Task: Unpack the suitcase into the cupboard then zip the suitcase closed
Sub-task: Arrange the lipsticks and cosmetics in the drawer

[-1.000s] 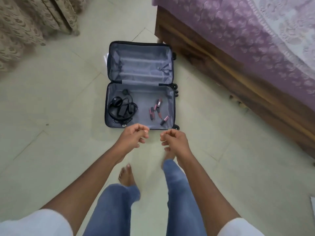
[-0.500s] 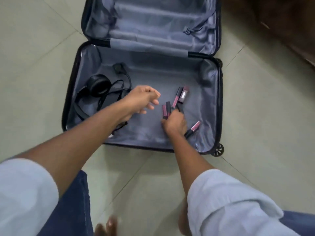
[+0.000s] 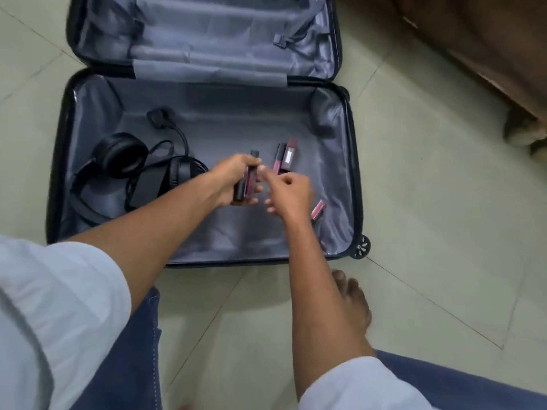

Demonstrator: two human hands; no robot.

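Over the open suitcase [image 3: 350, 161] on the floor, the left hand [image 3: 233, 180] grips two tubes [image 3: 248, 180]; the right hand [image 3: 291, 192], fingers loose, is nearer the remaining tubes [image 3: 285, 158] lying lengthwise just beyond.

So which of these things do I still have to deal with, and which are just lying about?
Job:
suitcase, open
lipstick tubes in left hand
lipstick tubes on the lining
lone tube near right hand
headphones
charger

Lying about:
bed frame
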